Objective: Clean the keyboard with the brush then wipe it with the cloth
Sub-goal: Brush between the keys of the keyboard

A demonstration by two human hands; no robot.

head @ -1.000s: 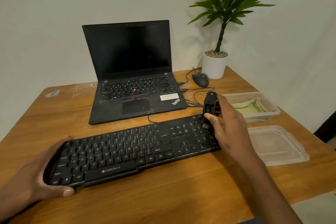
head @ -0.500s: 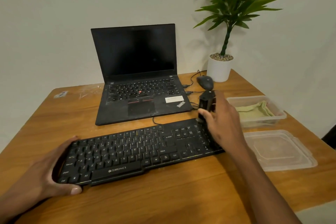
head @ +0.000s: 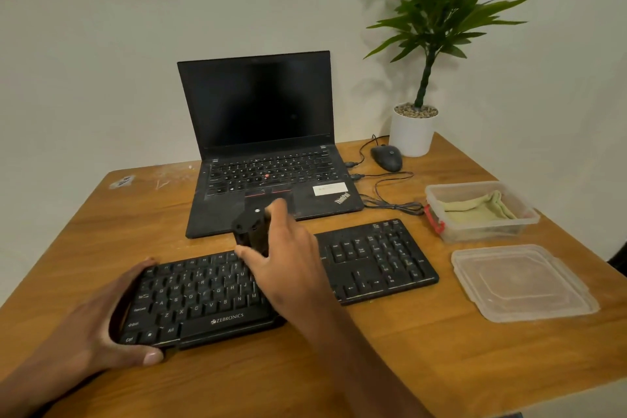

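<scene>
A black Zebronics keyboard (head: 376, 258) lies across the wooden table in front of me. My left hand (head: 101, 329) grips its left end, thumb on the front edge. My right hand (head: 288, 265) is over the middle of the keyboard, shut on a black brush (head: 249, 229) held upright with its lower end on the top key rows; the bristles are hidden. A pale green cloth (head: 475, 210) lies folded in a clear plastic box (head: 529, 217) to the right of the keyboard.
An open black laptop (head: 264, 146) stands just behind the keyboard. A mouse (head: 386, 158), loose cables (head: 390, 202) and a potted plant (head: 412, 131) sit at the back right. The box's clear lid (head: 519, 282) lies at the right near the table edge.
My right hand has carried the brush leftward from the keyboard's right end to its middle. The left hand keeps its grip on the left end. The camera has shifted, so everything sits further right.
</scene>
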